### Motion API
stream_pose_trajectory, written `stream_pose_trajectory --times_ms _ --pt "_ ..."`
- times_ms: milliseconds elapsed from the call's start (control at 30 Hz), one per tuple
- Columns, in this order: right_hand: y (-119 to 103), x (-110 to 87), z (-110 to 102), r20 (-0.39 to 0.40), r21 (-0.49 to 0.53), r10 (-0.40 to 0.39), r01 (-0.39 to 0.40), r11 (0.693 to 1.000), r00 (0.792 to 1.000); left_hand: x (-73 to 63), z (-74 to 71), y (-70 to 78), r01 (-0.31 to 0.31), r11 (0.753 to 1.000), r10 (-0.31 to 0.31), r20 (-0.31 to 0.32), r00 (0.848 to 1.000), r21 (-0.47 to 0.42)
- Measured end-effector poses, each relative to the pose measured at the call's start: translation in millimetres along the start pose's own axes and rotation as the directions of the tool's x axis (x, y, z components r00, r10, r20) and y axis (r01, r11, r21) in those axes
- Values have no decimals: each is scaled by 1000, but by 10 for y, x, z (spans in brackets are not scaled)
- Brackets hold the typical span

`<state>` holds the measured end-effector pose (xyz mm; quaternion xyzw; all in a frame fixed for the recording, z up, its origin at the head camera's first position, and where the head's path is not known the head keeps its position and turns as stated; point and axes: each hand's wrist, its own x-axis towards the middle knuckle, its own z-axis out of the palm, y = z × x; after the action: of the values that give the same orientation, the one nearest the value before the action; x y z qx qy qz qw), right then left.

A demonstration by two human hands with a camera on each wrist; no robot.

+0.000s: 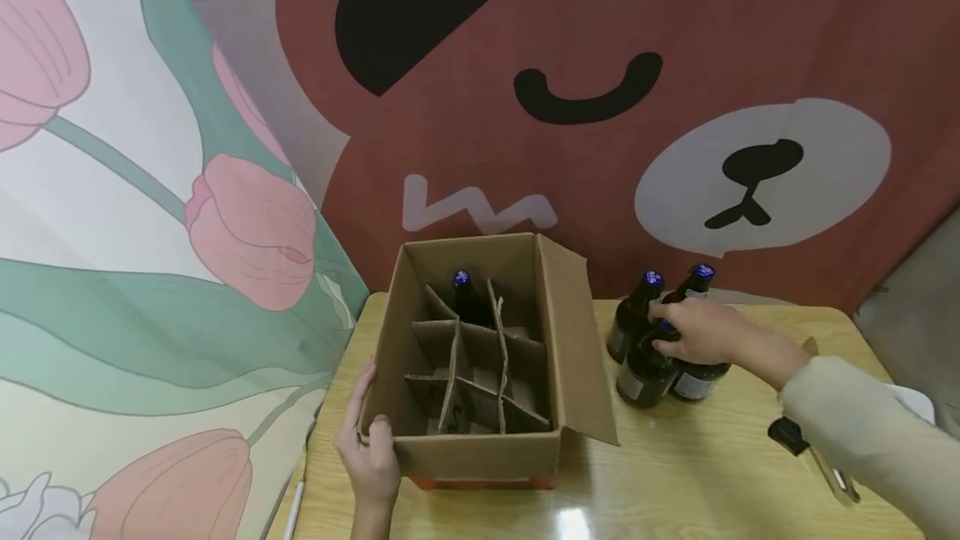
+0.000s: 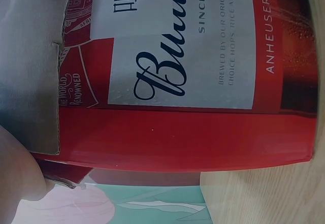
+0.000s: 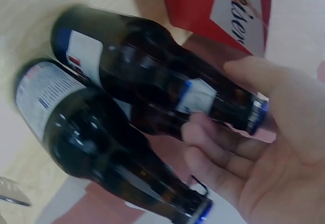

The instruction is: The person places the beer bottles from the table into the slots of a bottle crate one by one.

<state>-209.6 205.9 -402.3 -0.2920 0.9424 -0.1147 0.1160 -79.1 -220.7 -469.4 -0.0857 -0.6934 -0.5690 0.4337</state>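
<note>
An open cardboard beer box (image 1: 476, 458) with cardboard dividers (image 1: 455, 357) stands on the table, and one dark bottle (image 1: 467, 300) sits in a far compartment. My left hand (image 1: 367, 457) grips its near left corner, thumb over the rim. The left wrist view shows the box's red and silver printed side (image 2: 203, 71). To the right of the box, my right hand (image 1: 697, 330) has its thumb and fingers around the neck of a beer bottle (image 1: 643, 373) with a blue cap. More bottles (image 1: 630, 323) stand close around it; another bottle (image 3: 96, 127) shows beside the hand in the right wrist view.
The box's right flap (image 1: 577, 348) hangs outward towards the bottles. At the table's right lie a black object (image 1: 787, 435) and a thin metallic item (image 1: 840, 477), partly hidden by the sleeve (image 1: 862, 432). A white pen-like stick (image 1: 295, 511) lies along the left edge. A printed curtain (image 1: 465, 140) hangs behind.
</note>
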Motion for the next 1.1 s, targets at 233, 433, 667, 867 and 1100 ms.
stream_pose_trajectory --times_ms 233,433,667,867,1100 --pt "28 -27 95 -107 1 9 -9 1000 994 5 31 16 0 1000 0 8 1000 -19" --pt "46 -28 128 -169 -23 26 -30 999 985 11 42 21 -3 999 3 17 1000 -40" --pt "-11 11 184 -252 -92 14 -38 995 968 16 12 6 -25 999 25 -3 1000 -21" --pt "-30 -2 225 -289 3 88 -91 996 953 7 9 -16 -38 999 38 -10 999 -8" --pt "-20 -31 253 -331 70 129 -112 991 935 -4 -14 -34 -42 999 42 4 999 -16"
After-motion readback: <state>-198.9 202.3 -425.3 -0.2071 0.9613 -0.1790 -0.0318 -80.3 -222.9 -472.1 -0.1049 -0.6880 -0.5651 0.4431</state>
